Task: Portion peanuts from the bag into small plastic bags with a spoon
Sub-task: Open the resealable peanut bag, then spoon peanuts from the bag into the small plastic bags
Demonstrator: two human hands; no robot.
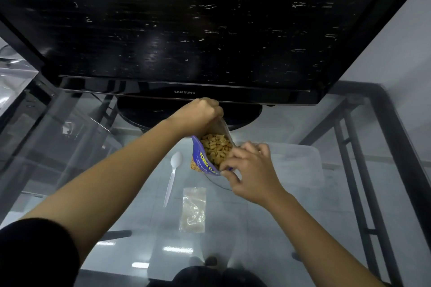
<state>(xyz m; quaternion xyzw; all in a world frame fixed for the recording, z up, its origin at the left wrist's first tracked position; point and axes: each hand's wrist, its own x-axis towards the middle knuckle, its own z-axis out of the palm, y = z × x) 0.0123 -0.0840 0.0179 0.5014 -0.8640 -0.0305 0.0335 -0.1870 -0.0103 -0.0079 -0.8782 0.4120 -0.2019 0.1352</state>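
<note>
A blue peanut bag [200, 158] stands open on the glass table, with peanuts [215, 148] showing inside. My left hand [198, 112] grips the far edge of its mouth. My right hand [251, 170] pinches the near edge, so the two hands hold the mouth apart. A white plastic spoon [172, 175] lies on the table left of the bag, bowl pointing away from me. A stack of small clear plastic bags [193, 209] lies flat in front of the bag.
A black Samsung monitor [186, 30] on a round stand [144, 112] rises right behind the bag. The glass table [268, 228] has a dark metal frame [391, 135] along the right. A clear plastic container [291, 158] sits under my right hand.
</note>
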